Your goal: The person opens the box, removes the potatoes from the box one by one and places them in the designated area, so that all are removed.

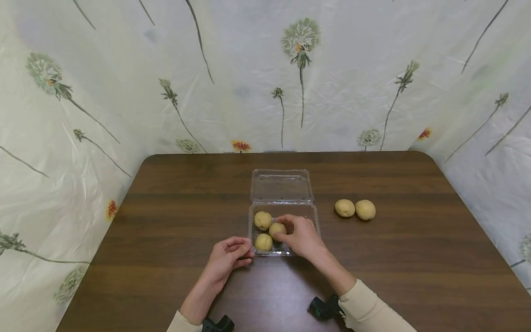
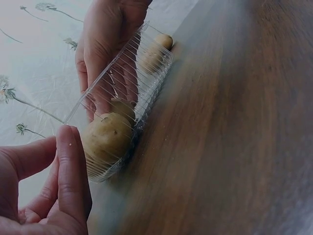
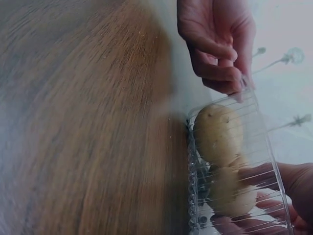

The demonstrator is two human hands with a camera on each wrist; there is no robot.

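Note:
A clear plastic clamshell container point(image 1: 283, 207) lies with its lid folded back. My left hand point(image 1: 230, 259) pinches the rim at its near left corner between thumb and fingers. Inside, my right hand point(image 1: 302, 236) holds a potato point(image 1: 277, 230) between thumb and fingers. Beside it in the left part of the tray lie a far potato point(image 1: 263, 220) and a near potato point(image 1: 263, 242). Through the ribbed wall in the left wrist view, a potato point(image 2: 107, 138) partly covers the held one. The right wrist view shows the held potato point(image 3: 230, 196) low in the container, with fingers around it.
Two more potatoes, one on the left point(image 1: 345, 208) and one on the right point(image 1: 365, 210), sit on the brown wooden table point(image 1: 186, 203) right of the container. Behind the table hangs a flower-printed sheet point(image 1: 244, 83). Dark devices are strapped at both wrists.

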